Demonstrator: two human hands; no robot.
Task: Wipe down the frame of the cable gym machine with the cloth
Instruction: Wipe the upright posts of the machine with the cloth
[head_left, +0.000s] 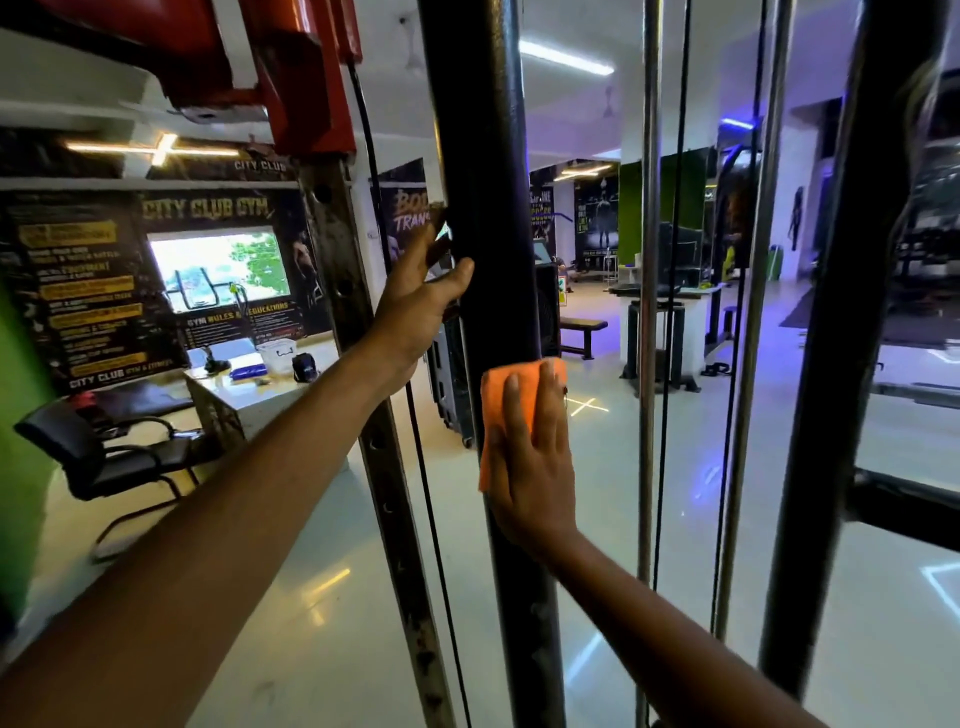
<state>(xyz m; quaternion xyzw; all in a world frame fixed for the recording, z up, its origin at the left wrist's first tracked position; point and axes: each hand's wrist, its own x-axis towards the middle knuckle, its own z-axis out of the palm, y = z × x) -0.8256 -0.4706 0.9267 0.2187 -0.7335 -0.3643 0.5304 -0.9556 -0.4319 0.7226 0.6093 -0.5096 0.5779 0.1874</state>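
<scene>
A thick black upright post (485, 156) of the cable machine frame runs from top to bottom through the middle of the view. My right hand (535, 457) presses an orange cloth (506, 395) flat against the post, fingers straight and pointing up. Higher on the same post, my left hand (415, 306) grips its left side, thumb across the front and fingers wrapped behind. Only the upper and left parts of the cloth show past my fingers.
A drilled steel upright (358, 338) and a black cable (423, 467) stand just left of the post. Chrome guide rods (649, 312) and another black upright (836, 364) stand to the right. A desk (249, 384) and black chair (104, 447) sit at the left.
</scene>
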